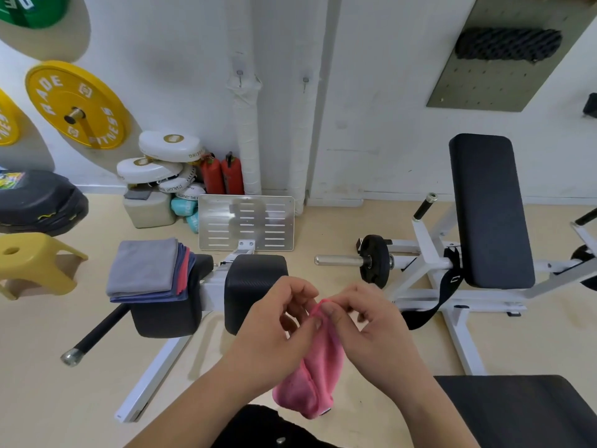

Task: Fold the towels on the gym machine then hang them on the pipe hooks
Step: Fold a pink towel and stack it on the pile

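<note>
**One towel in hand, none yet hung**

Up and well to the left of the grip, a stack of folded towels (pixel 145 270), grey on top with blue and red edges under it, lay on a black pad of the gym machine (pixel 168 315). High above the grip and slightly left, one pipe hook (pixel 239 76) was bare. The left hand (pixel 277 321) pinched the top of a pink towel (pixel 313 383). Almost straight above the grip, the second pipe hook (pixel 305 82) was bare too. The towel hung bunched below the grip, over the person's lap. The right hand (pixel 365 318) pinched the same top edge, just beside the left fingertips.

Folding looked largely done, judging by the stack. Hanging had not started, and every towel remained to go up.
</note>
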Demonstrator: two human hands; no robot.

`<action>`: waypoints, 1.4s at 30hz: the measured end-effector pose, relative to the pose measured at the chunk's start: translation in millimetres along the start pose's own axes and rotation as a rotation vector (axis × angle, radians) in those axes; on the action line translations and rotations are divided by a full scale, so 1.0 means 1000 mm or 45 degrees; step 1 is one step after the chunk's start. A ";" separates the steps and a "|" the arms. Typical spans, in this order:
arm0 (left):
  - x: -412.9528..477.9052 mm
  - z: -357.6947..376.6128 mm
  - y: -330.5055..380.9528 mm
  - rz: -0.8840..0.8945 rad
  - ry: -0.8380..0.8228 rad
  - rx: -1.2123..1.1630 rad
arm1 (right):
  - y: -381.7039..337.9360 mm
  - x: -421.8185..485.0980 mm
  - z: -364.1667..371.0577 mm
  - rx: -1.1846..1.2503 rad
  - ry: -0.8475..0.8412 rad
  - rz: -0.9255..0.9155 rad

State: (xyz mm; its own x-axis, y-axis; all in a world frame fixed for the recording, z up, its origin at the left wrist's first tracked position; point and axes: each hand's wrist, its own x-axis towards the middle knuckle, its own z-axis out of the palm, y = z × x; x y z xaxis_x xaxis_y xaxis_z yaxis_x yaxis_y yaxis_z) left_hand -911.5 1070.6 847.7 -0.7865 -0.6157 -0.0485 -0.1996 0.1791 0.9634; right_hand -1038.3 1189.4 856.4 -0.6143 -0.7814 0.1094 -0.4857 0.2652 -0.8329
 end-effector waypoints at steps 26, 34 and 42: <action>0.008 0.008 -0.073 -0.086 -0.028 0.520 | -0.003 0.013 -0.035 0.019 0.282 0.005; 0.006 0.032 -0.073 -0.030 -0.040 0.630 | -0.013 0.007 -0.024 0.278 0.201 0.054; 0.014 0.025 -0.080 -0.005 0.129 0.734 | -0.017 0.004 -0.027 0.364 0.169 0.067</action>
State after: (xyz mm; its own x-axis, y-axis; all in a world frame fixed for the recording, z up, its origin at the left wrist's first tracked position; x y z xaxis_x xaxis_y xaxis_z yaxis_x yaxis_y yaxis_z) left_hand -921.4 1066.8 762.9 -0.7311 -0.6823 0.0010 -0.5105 0.5479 0.6627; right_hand -1049.4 1196.6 885.7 -0.7189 -0.6852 0.1166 -0.2682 0.1188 -0.9560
